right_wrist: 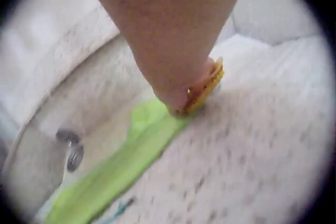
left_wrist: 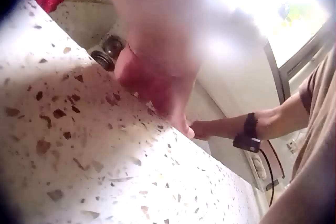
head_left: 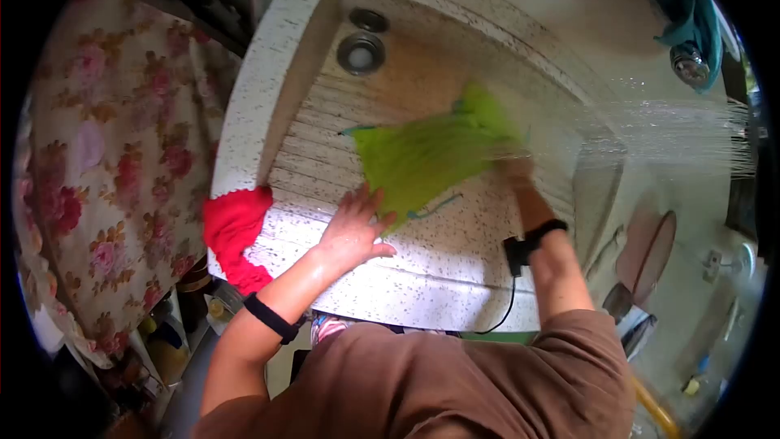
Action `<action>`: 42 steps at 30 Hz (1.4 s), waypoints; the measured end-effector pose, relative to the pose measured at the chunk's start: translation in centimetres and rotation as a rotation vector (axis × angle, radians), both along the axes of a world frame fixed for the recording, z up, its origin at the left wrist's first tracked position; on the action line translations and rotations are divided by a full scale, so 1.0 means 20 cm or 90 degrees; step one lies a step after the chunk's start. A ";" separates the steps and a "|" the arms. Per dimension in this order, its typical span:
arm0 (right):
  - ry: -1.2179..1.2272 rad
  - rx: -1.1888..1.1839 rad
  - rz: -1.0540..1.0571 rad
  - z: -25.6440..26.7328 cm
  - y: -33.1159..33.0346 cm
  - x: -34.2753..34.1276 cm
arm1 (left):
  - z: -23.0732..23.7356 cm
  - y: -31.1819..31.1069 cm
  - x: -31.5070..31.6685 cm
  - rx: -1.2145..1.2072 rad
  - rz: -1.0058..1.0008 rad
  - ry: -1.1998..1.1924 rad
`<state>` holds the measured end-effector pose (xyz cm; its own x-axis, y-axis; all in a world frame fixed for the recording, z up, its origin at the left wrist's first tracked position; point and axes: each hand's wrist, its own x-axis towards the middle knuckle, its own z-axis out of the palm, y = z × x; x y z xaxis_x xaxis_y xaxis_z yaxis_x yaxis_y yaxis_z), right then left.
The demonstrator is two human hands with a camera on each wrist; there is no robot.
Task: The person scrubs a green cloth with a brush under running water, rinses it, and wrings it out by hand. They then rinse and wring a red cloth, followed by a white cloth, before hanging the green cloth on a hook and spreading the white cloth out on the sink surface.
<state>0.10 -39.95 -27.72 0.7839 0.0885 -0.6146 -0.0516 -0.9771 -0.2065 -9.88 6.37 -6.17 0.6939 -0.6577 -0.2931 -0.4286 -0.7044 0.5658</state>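
A wet lime-green cloth [head_left: 431, 154] with thin blue ties lies spread over the ribbed slope of a speckled stone sink [head_left: 280, 65]. At its lower left corner my left hand [head_left: 353, 232] rests with fingers spread, fingertips on the cloth's edge. My right hand [head_left: 513, 167], blurred in the head view, is at the cloth's right end. In the right wrist view that hand [right_wrist: 176, 87] grips a yellow-orange scrubbing brush [right_wrist: 207, 90] against the green cloth [right_wrist: 126, 161]. The palm side of the left hand [left_wrist: 157, 77] faces away in its own wrist view.
A red cloth [head_left: 237, 236] hangs over the sink's left front corner. Water sprays in from a shower head [head_left: 691, 65] side at the right. Two round drain fittings [head_left: 361, 54] sit at the far left of the basin. A floral curtain [head_left: 122, 162] hangs at the left.
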 end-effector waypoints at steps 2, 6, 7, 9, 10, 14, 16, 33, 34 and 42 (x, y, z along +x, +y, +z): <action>-0.376 -0.074 0.219 0.44 0.11 0.06 | -0.02 0.05 0.03 0.001 -0.004 -0.005; -0.270 0.126 -0.060 0.58 0.32 -0.04 | 0.06 0.09 0.06 -0.025 -0.021 -0.006; -0.274 0.231 -0.133 0.55 0.37 -0.07 | 0.04 0.08 0.08 -0.026 0.023 0.007; -0.246 0.258 -0.184 0.53 0.44 -0.10 | -0.02 0.07 0.12 -0.027 0.111 0.036; -0.234 0.270 -0.212 0.53 0.47 -0.11 | -0.01 0.01 0.15 -0.024 0.186 0.006; -0.213 0.287 -0.232 0.70 0.53 -0.10 | -0.22 -0.38 0.20 0.107 0.127 -0.098; -0.154 0.227 -0.225 0.77 0.55 -0.09 | -0.21 -0.54 0.22 0.174 0.163 -0.055; -0.219 0.357 0.037 0.38 0.47 0.09 | 0.02 0.05 -0.01 0.254 0.127 0.026; -0.239 0.293 0.059 0.38 0.68 0.05 | 0.01 0.04 -0.02 0.249 0.131 0.026; -0.102 0.420 -0.198 0.72 0.97 0.00 | 0.04 0.02 -0.01 0.249 0.165 0.026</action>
